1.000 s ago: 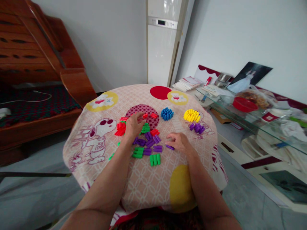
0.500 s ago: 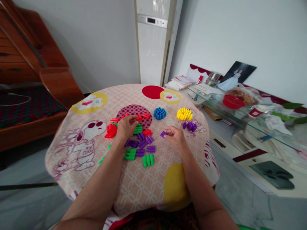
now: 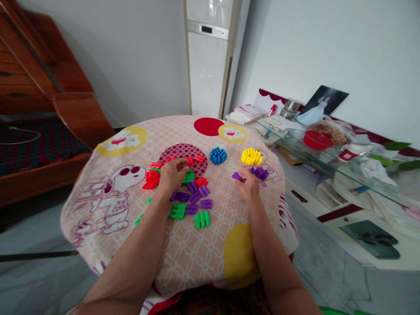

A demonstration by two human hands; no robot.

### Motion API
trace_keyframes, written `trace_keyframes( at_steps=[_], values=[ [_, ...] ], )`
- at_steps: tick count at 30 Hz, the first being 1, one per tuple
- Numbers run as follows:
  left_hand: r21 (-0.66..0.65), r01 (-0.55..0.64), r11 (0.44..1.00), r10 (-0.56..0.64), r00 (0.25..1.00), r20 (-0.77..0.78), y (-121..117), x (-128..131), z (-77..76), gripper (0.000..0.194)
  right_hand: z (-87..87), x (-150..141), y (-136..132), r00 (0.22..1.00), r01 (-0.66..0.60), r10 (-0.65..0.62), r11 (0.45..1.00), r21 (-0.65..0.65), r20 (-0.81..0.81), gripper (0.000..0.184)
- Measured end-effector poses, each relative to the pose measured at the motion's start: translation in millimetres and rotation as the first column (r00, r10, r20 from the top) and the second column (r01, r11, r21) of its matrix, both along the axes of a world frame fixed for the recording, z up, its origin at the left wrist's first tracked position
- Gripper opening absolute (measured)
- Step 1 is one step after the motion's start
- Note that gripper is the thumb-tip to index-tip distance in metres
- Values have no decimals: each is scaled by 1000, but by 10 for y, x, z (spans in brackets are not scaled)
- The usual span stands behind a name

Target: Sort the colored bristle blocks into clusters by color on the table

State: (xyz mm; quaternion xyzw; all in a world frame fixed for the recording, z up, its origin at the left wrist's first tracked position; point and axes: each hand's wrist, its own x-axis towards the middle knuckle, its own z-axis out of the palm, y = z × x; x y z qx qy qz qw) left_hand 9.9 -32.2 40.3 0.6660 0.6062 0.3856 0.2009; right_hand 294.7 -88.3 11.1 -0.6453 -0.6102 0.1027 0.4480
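My right hand (image 3: 248, 185) pinches a purple toy building block (image 3: 236, 176) between thumb and fingers, close to a group of purple blocks (image 3: 260, 173) standing together. My left hand (image 3: 173, 176) hovers over a loose pile, its fingers loosely bent and apart, with a red block (image 3: 189, 161) just beyond the fingertips. Scattered around and under that hand lie red blocks (image 3: 151, 180), purple blocks (image 3: 194, 197) and green blocks (image 3: 202, 219). Part of the pile is hidden by the left hand and forearm.
Blue blocks (image 3: 218, 155) and yellow blocks (image 3: 251, 156) stand in tight clusters farther back on the cloth-covered round table (image 3: 193, 258). To the right is a glass shelf (image 3: 348, 168) with a red bowl (image 3: 318, 140). A wooden bench (image 3: 77, 113) stands at left.
My right hand has moved right and slightly back with the purple block, nearer the purple group. My left hand has stayed in place over the pile.
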Motion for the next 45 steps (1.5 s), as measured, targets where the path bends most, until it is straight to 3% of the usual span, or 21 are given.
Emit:
trace_keyframes(
  at_steps=[3, 7, 12, 26, 30, 33, 36, 39, 42, 45],
  values=[
    [-21, -17, 1000, 16, 999, -29, -12, 11, 27, 33, -11, 168, 29, 988, 147, -138, 979, 140, -77, 21],
    [-28, -18, 999, 17, 999, -32, -13, 20, 29, 33, 23, 389, -8, 940, 325, -342, 894, 308, 2, 21],
    [-28, -17, 999, 16, 999, -42, -20, 24, 30, 35, 57, 516, -82, 835, 479, -543, 797, 367, 91, 23],
    [-19, -3, 1000, 2, 1000, -31, -22, 12, 39, 33, -10, 590, -59, 826, 479, -519, 852, 213, 221, 24],
    [20, -5, 1000, 6, 1000, -11, -37, 15, 61, 32, -1, 561, -72, 813, 495, -545, 832, 250, 203, 25],
    [75, 70, 995, -72, 997, 23, -74, 41, 99, 33, 27, 477, -82, 812, 499, -564, 804, 324, 151, 22],
    [59, 286, 957, -285, 958, -19, -134, 109, 137, 30, 57, 329, -79, 878, 400, -466, 841, 365, 112, 21],
    [-35, 449, 893, -448, 878, -169, -192, 184, 153, 28, 63, 124, -72, 969, 175, -219, 936, 307, 113, 21],
    [-80, 457, 886, -459, 840, -289, -227, 195, 173, 27, 40, -123, -89, 988, -100, 77, 981, 167, 137, 23],
    [-83, 436, 896, -440, 847, -297, -239, 133, 219, 29, 24, -386, -138, 941, -288, 284, 958, -1, 182, 26]
  ],
)
